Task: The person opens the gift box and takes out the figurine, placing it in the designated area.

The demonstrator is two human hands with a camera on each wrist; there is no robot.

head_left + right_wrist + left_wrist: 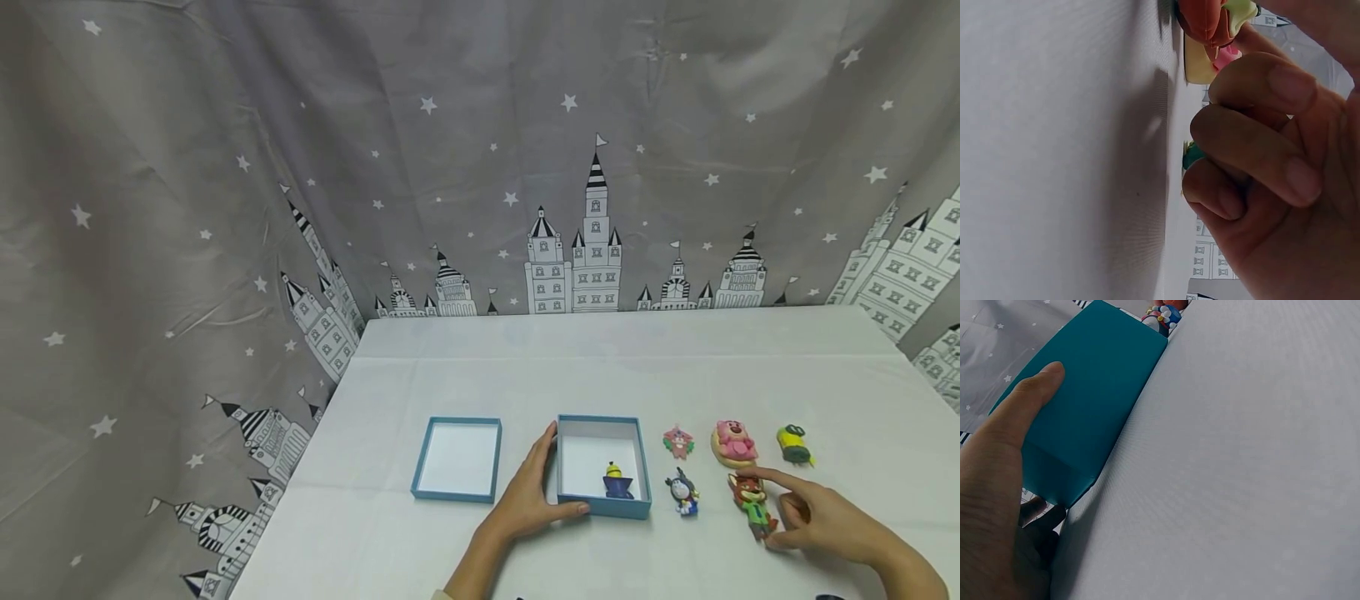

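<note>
My left hand (542, 487) grips the near left corner of an open blue box (640, 467), thumb on the front wall and fingers along the left wall. The left wrist view shows that thumb (1038, 387) pressed flat on the teal box wall (1097, 387). A small yellow and blue figure (617, 482) stands inside the box. My right hand (783, 510) pinches a fox figure (752, 502) lying on the table, forefinger at its head and thumb at its feet. In the right wrist view the fox figure (1210, 15) sits at the top, beside my curled fingers (1260, 125).
The box's lid (456, 460) lies upturned left of the box. A pink flower figure (678, 442), a blue and white cat figure (684, 492), a pink bear (733, 442) and a yellow figure (793, 445) lie right of it. A starry curtain (480, 167) hangs behind the white table (600, 367).
</note>
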